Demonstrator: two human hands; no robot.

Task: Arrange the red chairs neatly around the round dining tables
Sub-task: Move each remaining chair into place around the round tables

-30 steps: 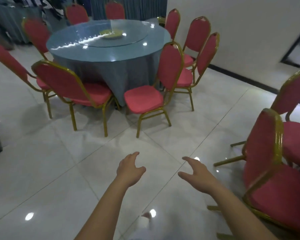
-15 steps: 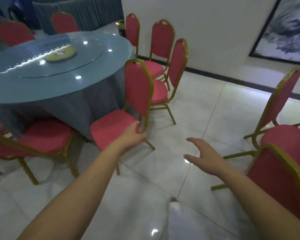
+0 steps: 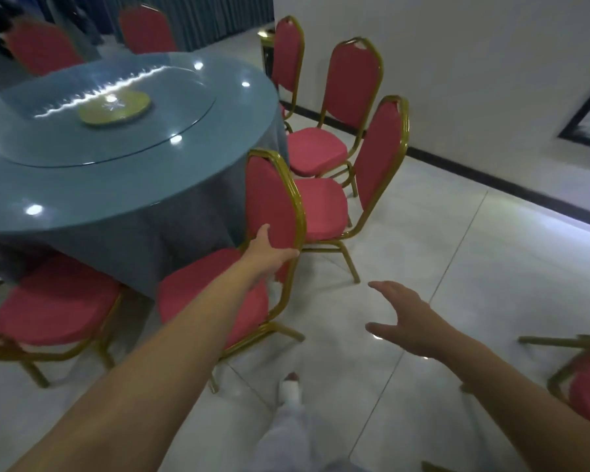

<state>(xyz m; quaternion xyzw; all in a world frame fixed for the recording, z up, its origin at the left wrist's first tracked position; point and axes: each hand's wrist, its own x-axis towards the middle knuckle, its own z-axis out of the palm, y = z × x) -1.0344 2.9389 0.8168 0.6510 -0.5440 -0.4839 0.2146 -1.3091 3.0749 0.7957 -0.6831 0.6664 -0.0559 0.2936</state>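
A round table (image 3: 123, 199) under a blue-grey cloth with a glass turntable fills the upper left. Red chairs with gold frames ring it. The nearest red chair (image 3: 269, 199) stands at the table's near right side, its seat turned toward me and to the left. My left hand (image 3: 269, 248) grips the lower edge of that chair's backrest. My right hand (image 3: 402, 318) hovers open over the floor to the right, holding nothing. Another red chair (image 3: 378, 165) stands just behind the held one, and a third (image 3: 351, 97) further back by the wall.
A red chair (image 3: 55, 311) sits at the table's near left side. Another chair's frame (image 3: 586, 386) juts in at the right edge. A white wall with a dark skirting runs along the right. My white-trousered leg and foot (image 3: 290, 390) stand on the glossy tiled floor.
I have stepped closer to the table. My left hand has risen from the seat's edge to the backrest and closed on it. My right hand stays open.
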